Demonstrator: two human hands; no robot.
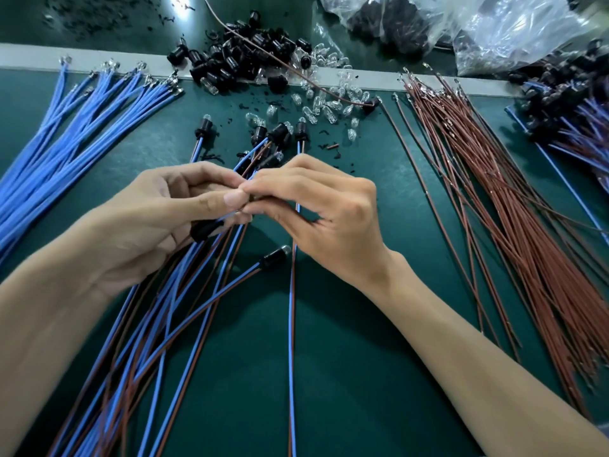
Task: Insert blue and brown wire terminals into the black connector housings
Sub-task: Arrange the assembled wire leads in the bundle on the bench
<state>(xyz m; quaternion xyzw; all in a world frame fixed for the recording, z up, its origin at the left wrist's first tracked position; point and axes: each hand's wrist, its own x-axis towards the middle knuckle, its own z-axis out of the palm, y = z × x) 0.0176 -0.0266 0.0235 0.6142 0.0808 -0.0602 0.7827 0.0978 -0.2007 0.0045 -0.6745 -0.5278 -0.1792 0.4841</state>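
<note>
My left hand (155,212) and my right hand (323,219) meet fingertip to fingertip over the middle of the green mat. The left holds a black connector housing (206,229) low in its fingers. The right pinches a wire end at the meeting point; that end is hidden by the fingers. A blue and brown wire pair (291,324) hangs down from there. Loose blue wires (66,136) fan out at the left, loose brown wires (514,206) at the right. A heap of black housings (237,61) lies at the back.
Finished blue-brown assemblies (158,341) with housings cross the mat below my hands. Small clear bulbs (329,103) are scattered behind them. Plastic bags (461,24) lie at the back right, and another pile of assemblies (573,120) fills the far right edge.
</note>
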